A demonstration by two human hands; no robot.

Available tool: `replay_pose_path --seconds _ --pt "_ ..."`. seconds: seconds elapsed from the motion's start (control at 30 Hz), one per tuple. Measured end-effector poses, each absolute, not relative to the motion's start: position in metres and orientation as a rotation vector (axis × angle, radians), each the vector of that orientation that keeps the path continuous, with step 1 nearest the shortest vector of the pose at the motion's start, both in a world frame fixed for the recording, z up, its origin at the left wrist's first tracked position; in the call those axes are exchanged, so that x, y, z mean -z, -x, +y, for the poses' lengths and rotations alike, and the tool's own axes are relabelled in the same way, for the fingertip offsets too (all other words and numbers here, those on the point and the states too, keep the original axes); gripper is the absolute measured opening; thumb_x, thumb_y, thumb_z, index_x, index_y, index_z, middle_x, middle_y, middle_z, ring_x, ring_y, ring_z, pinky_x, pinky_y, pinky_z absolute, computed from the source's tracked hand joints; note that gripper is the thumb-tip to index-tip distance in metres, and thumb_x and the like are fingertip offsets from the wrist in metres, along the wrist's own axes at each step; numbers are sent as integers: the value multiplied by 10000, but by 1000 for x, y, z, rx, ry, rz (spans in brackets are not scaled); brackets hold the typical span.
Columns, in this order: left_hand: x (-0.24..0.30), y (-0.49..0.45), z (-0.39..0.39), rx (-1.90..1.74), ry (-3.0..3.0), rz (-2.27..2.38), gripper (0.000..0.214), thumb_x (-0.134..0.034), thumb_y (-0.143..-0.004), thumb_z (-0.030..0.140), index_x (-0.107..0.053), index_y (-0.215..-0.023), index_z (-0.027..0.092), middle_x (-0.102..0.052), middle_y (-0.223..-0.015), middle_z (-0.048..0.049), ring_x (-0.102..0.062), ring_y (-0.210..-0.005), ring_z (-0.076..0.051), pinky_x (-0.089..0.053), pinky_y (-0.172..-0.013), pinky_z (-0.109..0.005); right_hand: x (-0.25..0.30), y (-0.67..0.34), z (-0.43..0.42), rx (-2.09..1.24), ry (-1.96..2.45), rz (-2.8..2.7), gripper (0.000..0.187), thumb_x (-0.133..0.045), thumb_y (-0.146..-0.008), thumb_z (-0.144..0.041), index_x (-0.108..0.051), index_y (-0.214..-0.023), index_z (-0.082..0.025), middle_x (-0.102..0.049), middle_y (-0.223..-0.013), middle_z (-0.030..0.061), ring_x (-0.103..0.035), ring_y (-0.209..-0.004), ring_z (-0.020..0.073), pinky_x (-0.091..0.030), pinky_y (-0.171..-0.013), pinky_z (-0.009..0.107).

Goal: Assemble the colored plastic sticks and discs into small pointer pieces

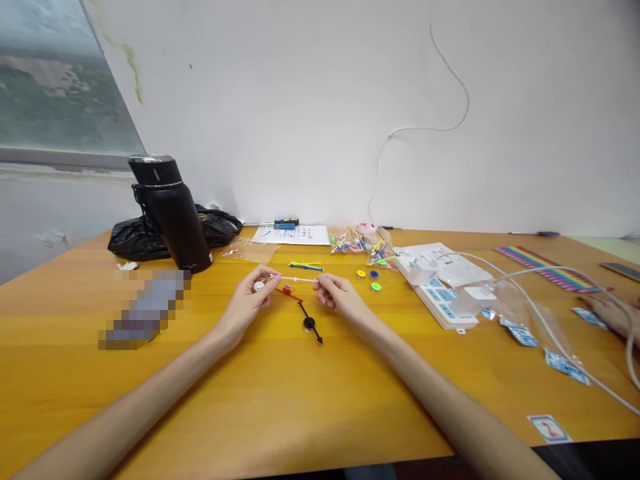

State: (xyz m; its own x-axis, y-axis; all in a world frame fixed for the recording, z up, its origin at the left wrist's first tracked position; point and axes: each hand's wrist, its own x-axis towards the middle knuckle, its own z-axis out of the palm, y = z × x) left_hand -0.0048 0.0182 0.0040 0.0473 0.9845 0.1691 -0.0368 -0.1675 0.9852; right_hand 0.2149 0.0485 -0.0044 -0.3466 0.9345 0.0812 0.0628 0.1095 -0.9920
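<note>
at the centre of the frame, left hand and right hand each pinch an end of the white stick, likely to steady it; black arrow lies just below, perhaps within easy reach

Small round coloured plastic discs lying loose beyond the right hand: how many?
3: yellow plastic disc and blue plastic disc side by side beyond the right hand; green plastic disc nearer the camera. More may be hidden inside the clear plastic bags.
</note>
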Motion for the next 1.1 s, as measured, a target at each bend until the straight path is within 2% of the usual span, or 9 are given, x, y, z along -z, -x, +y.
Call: replay_pose_path --seconds 0.17,0.23,0.33,0.5,0.63,0.77,0.9,1.0,1.1 --pt "0 5 22 -1332 -1337 1054 328 -730 -822 455 -620 -991 197 -405 -696 57 -298 -534 -58 -221 -467 -177 5 -214 49 -1407 1020 -1518 419 -575 -871 -597 -548 -814 -182 -450 -581 -56 -324 -489 83 -218 -495 235" --pt "2 5 24 -1345 -1255 1020 360 -736 -812 451 -603 -1043 210 -402 -719 60 -296 -531 -54 -232 -465 -169 5 -216 52 -1364 982 -1533 392 -572 -886 -574 -539 -831 -188 -437 -579 -64 -310 -489 83 -209 -497 235" --pt "5 6 26 -1322 -1094 976 320 -701 -829 434 -582 -1015 203 -368 -708 69 -286 -518 -50 -224 -455 -162 8 -220 56 -1236 963 -1560 375 -548 -909 -564 -527 -842 -196 -419 -570 -71 -298 -490 91 -200 -496 240" --pt "8 3 26 -1287 -1017 972 211 -637 -815 314 -581 -971 184 -398 -707 61 -292 -506 -47 -206 -441 -164 19 -226 64 -877 1082 -1725 351 -501 -948 -528 -535 -824 -202 -464 -574 -50 -379 -517 118 -267 -523 244" --pt "12 0 26 -1291 -1000 950 220 -569 -735 178 -588 -954 174 -458 -748 41 -330 -533 -57 -255 -455 -170 24 -226 80 -629 1199 -1810 318 -479 -958 -484 -559 -827 -205 -484 -532 -46 -416 -496 139 -295 -527 253" --pt "13 -3 27 -1304 -942 937 272 -546 -684 138 -598 -950 167 -534 -811 12 -423 -606 -73 -307 -492 -175 26 -223 99 -439 1309 -1821 275 -511 -936 -417 -594 -784 -203 -552 -560 -22 -504 -543 161 -334 -570 260" --pt "12 -6 25 -1301 -940 887 304 -572 -661 108 -592 -960 158 -641 -869 -41 -562 -741 -118 -350 -540 -194 26 -221 107 -387 1391 -1741 281 -567 -892 -386 -554 -683 -199 -593 -596 12 -550 -581 180 -342 -593 272" --pt "11 -8 22 -1266 -982 840 263 -646 -750 180 -581 -1004 159 -697 -974 -79 -645 -813 -151 -431 -638 -232 26 -219 104 -375 1399 -1711 330 -513 -926 -395 -505 -656 -206 -570 -604 12 -522 -583 177 -327 -593 279" --pt "12 -8 19 -1192 -1014 792 325 -694 -836 339 -550 -1070 166 -707 -1139 -137 -703 -951 -223 -495 -831 -331 26 -216 92 -428 1343 -1752 348 -367 -992 -357 -492 -702 -211 -535 -608 -11 -501 -584 162 -338 -591 268"
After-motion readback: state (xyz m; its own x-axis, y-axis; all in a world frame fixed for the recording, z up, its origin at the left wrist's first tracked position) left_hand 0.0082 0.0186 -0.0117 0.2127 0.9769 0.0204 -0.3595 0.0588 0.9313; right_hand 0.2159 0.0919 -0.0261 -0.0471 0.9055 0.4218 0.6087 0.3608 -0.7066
